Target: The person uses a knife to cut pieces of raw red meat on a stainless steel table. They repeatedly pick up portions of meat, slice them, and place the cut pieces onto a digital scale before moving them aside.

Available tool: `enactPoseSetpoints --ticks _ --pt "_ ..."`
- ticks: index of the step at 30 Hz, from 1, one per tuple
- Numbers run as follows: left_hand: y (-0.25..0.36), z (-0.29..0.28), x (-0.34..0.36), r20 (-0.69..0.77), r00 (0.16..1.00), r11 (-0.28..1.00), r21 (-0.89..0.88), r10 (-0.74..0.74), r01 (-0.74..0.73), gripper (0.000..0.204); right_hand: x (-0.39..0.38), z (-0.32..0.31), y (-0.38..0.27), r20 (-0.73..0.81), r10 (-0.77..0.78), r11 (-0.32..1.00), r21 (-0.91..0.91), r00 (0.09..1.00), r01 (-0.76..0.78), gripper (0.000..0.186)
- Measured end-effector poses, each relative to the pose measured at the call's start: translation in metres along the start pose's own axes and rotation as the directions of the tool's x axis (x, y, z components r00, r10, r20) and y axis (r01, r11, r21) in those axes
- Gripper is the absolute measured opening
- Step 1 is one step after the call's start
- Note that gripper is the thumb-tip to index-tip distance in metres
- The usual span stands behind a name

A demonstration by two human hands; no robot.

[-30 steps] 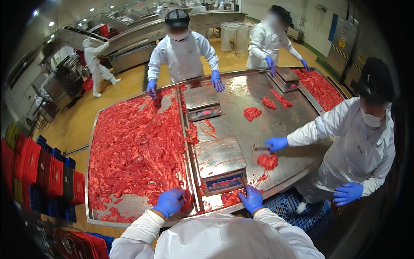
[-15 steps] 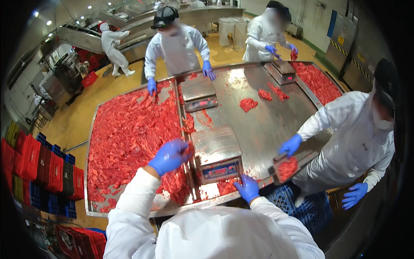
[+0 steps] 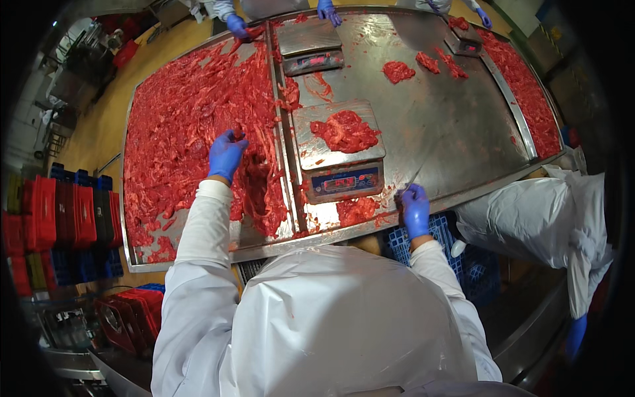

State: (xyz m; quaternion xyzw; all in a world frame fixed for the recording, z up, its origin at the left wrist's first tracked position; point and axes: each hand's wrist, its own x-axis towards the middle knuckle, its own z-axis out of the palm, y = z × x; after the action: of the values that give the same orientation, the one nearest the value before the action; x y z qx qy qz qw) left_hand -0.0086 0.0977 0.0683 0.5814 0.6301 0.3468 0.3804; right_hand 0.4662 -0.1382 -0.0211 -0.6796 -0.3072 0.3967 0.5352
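My left hand (image 3: 227, 157), in a blue glove, is above the wide heap of raw meat (image 3: 198, 132), its fingers closed on a small red piece. My right hand (image 3: 415, 210) grips a knife (image 3: 415, 175) near the table's front edge, the thin blade pointing up and away and the handle mostly hidden by the fingers. Between my hands stands a bench scale (image 3: 344, 182) with a lit display. A flat clump of meat (image 3: 345, 131) lies on its steel plate. Another piece of meat (image 3: 357, 210) rests in front of the scale, left of my right hand.
A metal divider (image 3: 286, 159) separates the heap from the steel tabletop (image 3: 450, 126). Farther off are two more scales, loose meat portions (image 3: 398, 71) and co-workers' gloved hands (image 3: 329, 12). A co-worker in white (image 3: 529, 218) is at the right. Blue crates (image 3: 436, 245) stand below; red crates (image 3: 59, 212) at left.
A clump of meat now lies on the near scale's bare plate. My left hand has moved from beside the scale leftward over the heap. The view tilts further down; the right-hand co-worker has turned.
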Motion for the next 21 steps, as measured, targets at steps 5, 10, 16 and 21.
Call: enactPoseSetpoints --ticks 5,10,16,21 --pt "0.097 0.118 -0.031 0.128 0.686 0.635 0.290 0.716 -0.716 0.043 -0.002 0.062 -0.126 0.373 -0.070 0.994 0.099 0.925 0.035 0.028" --pt "0.094 0.148 -0.049 0.369 0.776 0.682 0.375 0.512 -0.628 0.027 0.028 0.103 -0.110 0.589 0.174 0.984 -0.124 0.789 -0.124 0.024" --pt "0.072 0.120 -0.061 0.330 0.832 0.742 0.384 0.445 -0.549 0.024 0.010 0.073 -0.103 0.791 0.252 0.869 0.068 0.558 -0.489 0.025" --pt "0.067 0.122 -0.069 0.299 0.794 0.733 0.308 0.530 -0.606 0.024 0.027 0.118 -0.104 0.880 0.219 0.834 0.054 0.420 -0.549 0.032"
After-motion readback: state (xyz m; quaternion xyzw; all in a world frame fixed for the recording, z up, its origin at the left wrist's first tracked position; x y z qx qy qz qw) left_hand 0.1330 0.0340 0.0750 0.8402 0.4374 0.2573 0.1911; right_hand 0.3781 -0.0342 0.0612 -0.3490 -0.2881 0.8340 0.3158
